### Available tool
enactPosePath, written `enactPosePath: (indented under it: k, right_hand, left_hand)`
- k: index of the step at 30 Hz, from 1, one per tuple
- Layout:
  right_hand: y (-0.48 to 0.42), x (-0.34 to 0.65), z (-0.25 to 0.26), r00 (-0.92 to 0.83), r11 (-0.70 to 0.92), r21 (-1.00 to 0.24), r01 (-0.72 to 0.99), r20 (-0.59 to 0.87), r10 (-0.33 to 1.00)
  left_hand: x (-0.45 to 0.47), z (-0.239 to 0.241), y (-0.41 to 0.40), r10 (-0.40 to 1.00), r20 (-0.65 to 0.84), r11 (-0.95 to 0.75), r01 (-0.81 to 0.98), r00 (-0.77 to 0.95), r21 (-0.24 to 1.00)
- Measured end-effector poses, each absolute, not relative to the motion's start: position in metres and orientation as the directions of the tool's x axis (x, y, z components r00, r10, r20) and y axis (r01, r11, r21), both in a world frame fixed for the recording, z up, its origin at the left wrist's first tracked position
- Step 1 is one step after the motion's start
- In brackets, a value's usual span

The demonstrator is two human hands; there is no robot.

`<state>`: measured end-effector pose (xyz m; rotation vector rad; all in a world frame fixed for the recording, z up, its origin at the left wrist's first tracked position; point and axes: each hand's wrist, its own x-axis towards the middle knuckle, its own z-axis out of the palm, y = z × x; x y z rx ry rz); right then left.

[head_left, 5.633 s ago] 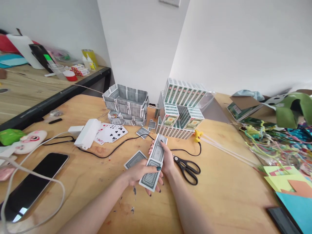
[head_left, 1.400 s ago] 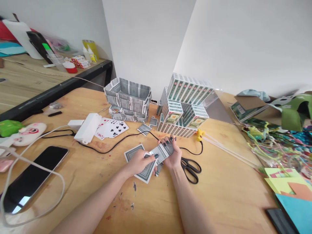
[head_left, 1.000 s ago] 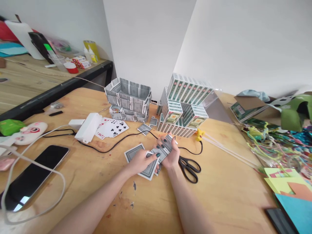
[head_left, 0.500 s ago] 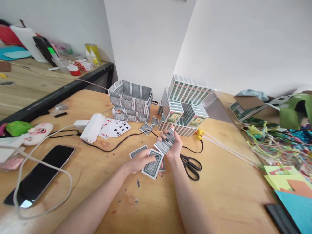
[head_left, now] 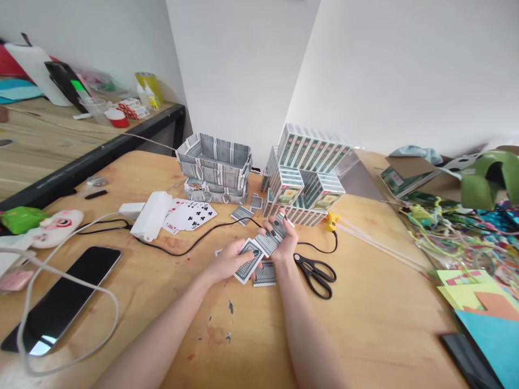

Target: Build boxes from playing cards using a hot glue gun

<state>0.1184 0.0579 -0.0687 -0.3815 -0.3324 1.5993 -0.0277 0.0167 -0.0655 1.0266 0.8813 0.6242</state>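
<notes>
My left hand (head_left: 233,262) pinches a playing card (head_left: 248,262), its patterned grey-green back facing up and the thumb on top. My right hand (head_left: 284,240) is closed round more playing cards (head_left: 270,240), also backs up, with the fingers bent over them. The two sets of cards meet at their edges. Below the hands, another card (head_left: 265,274) lies face down on the table, partly covered. A further card is mostly hidden behind my left hand. Black scissors (head_left: 318,275) rest just right of my right wrist.
Behind stand a box made of folded cards (head_left: 214,162) and stacked card packs (head_left: 312,148). Fanned cards (head_left: 194,215) lie face up by a white power adapter (head_left: 152,216). A black cable (head_left: 190,248) crosses the table. A phone (head_left: 60,300) lies left; coloured paper (head_left: 486,335) lies right.
My left hand and its card have shifted slightly left and up, uncovering more of the face-down card on the table. The right hand still grips its cards. The view has shifted a little.
</notes>
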Motion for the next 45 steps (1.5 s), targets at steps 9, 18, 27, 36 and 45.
enactPosePath:
  k: [9, 18, 27, 36, 45]
  right_hand:
    - [0.057, 0.113, -0.07, -0.036, -0.034, -0.469, -0.883, -0.005, 0.999]
    - [0.055, 0.113, -0.071, -0.072, -0.052, -0.482, -0.874, 0.022, 0.997]
    - [0.054, 0.114, -0.07, -0.102, -0.083, -0.601, -0.795, -0.002, 0.995]
    - [0.057, 0.121, -0.071, 0.001, 0.006, -0.576, -0.818, 0.008, 1.0]
    - [0.056, 0.122, -0.072, 0.015, 0.031, -0.549, -0.835, 0.034, 0.999]
  left_hand:
    - [-0.025, -0.075, 0.018, 0.758, -0.323, 0.412, -0.032, 0.566, 0.911]
    - [-0.023, -0.075, 0.017, 0.762, -0.327, 0.4, -0.01, 0.559, 0.916]
    - [-0.021, -0.074, 0.019, 0.741, -0.343, 0.395, 0.039, 0.576, 0.918]
    - [-0.035, -0.073, 0.02, 0.762, -0.329, 0.445, -0.082, 0.557, 0.892]
    - [-0.024, -0.076, 0.018, 0.799, -0.354, 0.466, -0.128, 0.487, 0.876]
